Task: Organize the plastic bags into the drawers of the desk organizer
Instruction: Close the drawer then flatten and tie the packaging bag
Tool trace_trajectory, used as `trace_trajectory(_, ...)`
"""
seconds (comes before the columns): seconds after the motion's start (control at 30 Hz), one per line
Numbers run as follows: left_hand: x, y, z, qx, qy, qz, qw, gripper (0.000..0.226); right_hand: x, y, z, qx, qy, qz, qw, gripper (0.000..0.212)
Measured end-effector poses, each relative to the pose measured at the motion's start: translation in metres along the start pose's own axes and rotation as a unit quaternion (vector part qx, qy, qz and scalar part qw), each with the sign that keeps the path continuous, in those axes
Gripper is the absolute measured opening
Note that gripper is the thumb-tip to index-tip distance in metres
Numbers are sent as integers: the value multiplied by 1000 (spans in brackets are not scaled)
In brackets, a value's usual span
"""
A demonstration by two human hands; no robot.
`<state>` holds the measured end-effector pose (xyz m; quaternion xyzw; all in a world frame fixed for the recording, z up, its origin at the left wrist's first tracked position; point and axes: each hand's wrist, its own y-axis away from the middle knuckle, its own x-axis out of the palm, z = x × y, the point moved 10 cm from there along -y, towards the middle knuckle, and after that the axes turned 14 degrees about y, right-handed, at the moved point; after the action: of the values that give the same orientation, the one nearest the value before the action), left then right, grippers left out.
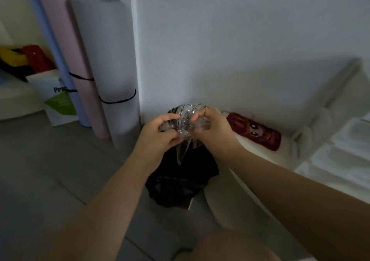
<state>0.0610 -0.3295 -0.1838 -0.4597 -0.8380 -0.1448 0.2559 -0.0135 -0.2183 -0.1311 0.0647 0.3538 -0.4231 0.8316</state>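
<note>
Above the floor (50, 170), just off the left edge of a white worktop (258, 154), both hands meet on a crumpled clear plastic bag (185, 120). The left hand (160, 132) grips its left side with curled fingers (170, 118), and the right hand (210, 126) pinches its right side, fingers (197, 116) bent into the folds. A loose tail of the bag hangs down between the wrists. Directly under it on the floor sits a black bag (180, 180), its mouth slack; what it holds cannot be made out.

A red pencil case (254, 130) lies on the worktop near the wall. At the right edge stands a pale white unit (340, 140), too blurred to tell whether it is the organizer or whether any drawer is open. Three rolled mats (104, 60) lean in the far left corner, beside a white paper bag (58, 100).

The step in hand looks like gathering or folding this one bag small enough to stow. Next it likely needs pressing flat into a compact bundle, keeping hold with one hand while the other frees itself to pull a drawer, then a turn rightward to the worktop. The film is slippery and springy, so a loose fold may open again.
</note>
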Motion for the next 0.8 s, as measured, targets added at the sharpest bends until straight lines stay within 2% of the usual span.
trace_trajectory(0.03, -14, -8, 8, 19, -24, -28, 999, 39, 12, -3, -12, 1, 52, 14, 999, 24)
trace_trajectory(0.07, -25, -13, 11, 50, -96, -56, 993, 40, 21, -3, -21, 5, 104, 36, 994, 20)
trace_trajectory(0.1, -37, -20, 15, 87, -207, -79, 971, 40, 36, -6, -38, 12, 150, 69, 986, 26)
trace_trajectory(0.17, -43, -31, 26, 147, -408, -75, 898, 37, 64, -2, -74, 35, 236, 158, 958, 45)
trace_trajectory(0.2, -43, -38, 43, 146, -466, -41, 872, 35, 79, 5, -93, 56, 278, 213, 935, 50)
trace_trajectory(0.33, -47, -67, 136, 6, -599, 129, 791, 24, 119, 33, -150, 94, 411, 394, 817, 42)
trace_trajectory(0.4, -49, -79, 170, -56, -643, 176, 743, 24, 130, 44, -167, 103, 439, 445, 773, 40)
trace_trajectory(0.43, -54, -85, 186, -98, -665, 187, 717, 27, 133, 46, -173, 107, 443, 456, 765, 37)
trace_trajectory(0.47, -64, -89, 205, -163, -682, 185, 688, 33, 135, 46, -177, 112, 437, 455, 768, 34)
trace_trajectory(0.53, -85, -91, 237, -286, -723, 179, 603, 47, 139, 41, -175, 96, 420, 430, 793, 27)
trace_trajectory(0.6, -91, -88, 259, -321, -760, 239, 512, 53, 138, 36, -171, 73, 422, 397, 811, 18)
trace_trajectory(0.63, -96, -86, 267, -341, -749, 251, 509, 52, 138, 33, -170, 69, 422, 382, 819, 18)
trace_trajectory(0.67, -99, -88, 274, -349, -736, 254, 521, 50, 138, 30, -175, 73, 416, 366, 830, 27)
trace_trajectory(0.73, -97, -92, 276, -332, -729, 262, 539, 45, 137, 26, -181, 85, 405, 346, 842, 39)
trace_trajectory(0.8, -95, -103, 270, -314, -738, 243, 546, 44, 138, 25, -184, 91, 397, 339, 848, 38)
